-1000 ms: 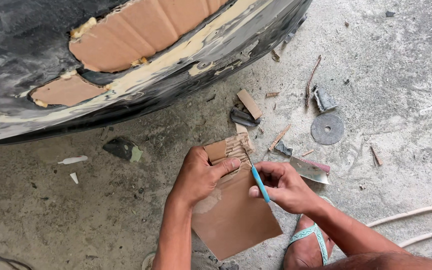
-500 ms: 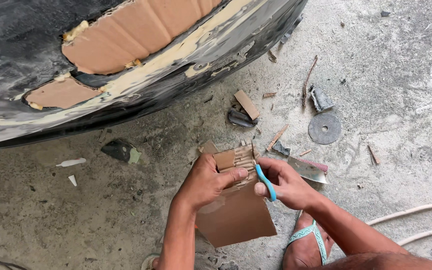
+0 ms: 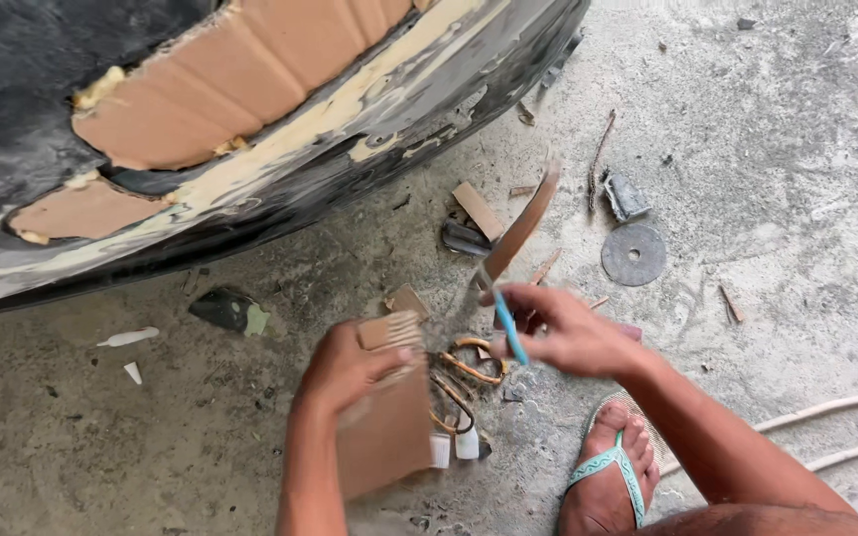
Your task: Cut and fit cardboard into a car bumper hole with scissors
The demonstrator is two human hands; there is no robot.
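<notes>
Left hand [image 3: 342,369]: fingers curled round the top edge of a brown cardboard sheet [image 3: 386,437], which hangs below the palm. Bare concrete floor [image 3: 101,447] lies open to its left.

Right hand [image 3: 560,330]: fingers pinched on a blue-handled blade [image 3: 506,326] together with a long cardboard strip [image 3: 523,226] (raised up and away from the knuckles, tilted). It is apart from the sheet.

Between and below the hands: scissors [image 3: 459,382].

Above both: the black patched hull [image 3: 250,129]. Right: a grey disc [image 3: 634,254], open floor.

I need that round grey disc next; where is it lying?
The round grey disc lies on the concrete floor at upper right, beyond the right hand, beside a small grey scrap.
</notes>
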